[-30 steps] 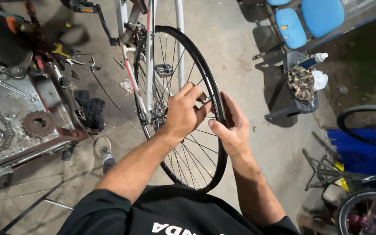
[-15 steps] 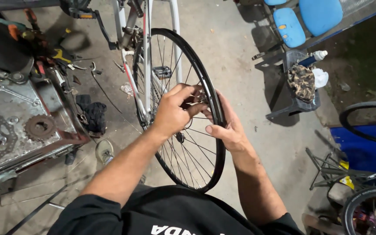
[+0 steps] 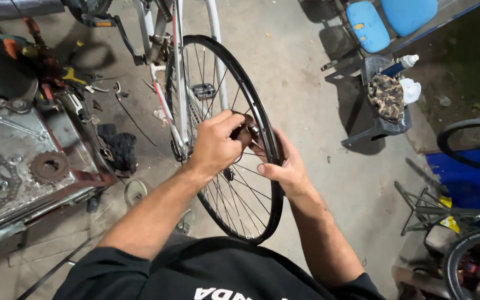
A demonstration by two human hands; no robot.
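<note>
Moved: since 1 second ago, both my hands have shifted up the rim toward its upper right stretch.
Frame: white bicycle frame (image 3: 180,83) stands on the concrete floor (image 3: 306,111), holding the wheel.
Wheel: black rim (image 3: 262,128) with spokes, upright in front of me.
Tabletop: metal tabletop (image 3: 29,166) at my left carries a rusty sprocket (image 3: 49,166).
Left hand (image 3: 215,145): fingers closed around a small dark part (image 3: 245,129) at the rim.
Right hand (image 3: 287,169): fingers wrapped around the rim, just beside the left.
</note>
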